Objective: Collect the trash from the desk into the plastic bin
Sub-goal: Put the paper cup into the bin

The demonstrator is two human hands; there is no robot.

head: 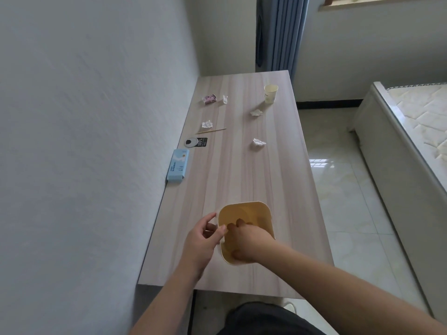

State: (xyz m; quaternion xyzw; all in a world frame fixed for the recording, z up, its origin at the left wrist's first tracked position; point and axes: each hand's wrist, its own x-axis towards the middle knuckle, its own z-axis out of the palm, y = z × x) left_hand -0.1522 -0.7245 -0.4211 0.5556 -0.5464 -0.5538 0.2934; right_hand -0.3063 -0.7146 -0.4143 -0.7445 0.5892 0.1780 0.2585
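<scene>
A yellow plastic bin (251, 211) stands on the near part of the wooden desk (242, 175). My left hand (202, 240) grips the bin's left rim. My right hand (249, 240) reaches into the bin from the near right, fingers over its edge. Farther off lie crumpled tissues (258, 143), (256, 113), (207, 124), (225, 99), a paper cup (270, 93), a thin wooden stick (211, 131), a pink wrapper (209, 99), a black label (196, 142) and a blue box (178, 166).
A white wall runs along the desk's left side. A blue curtain (278, 32) hangs behind the far end. A bed (411, 131) stands on the right across a tiled floor (343, 184).
</scene>
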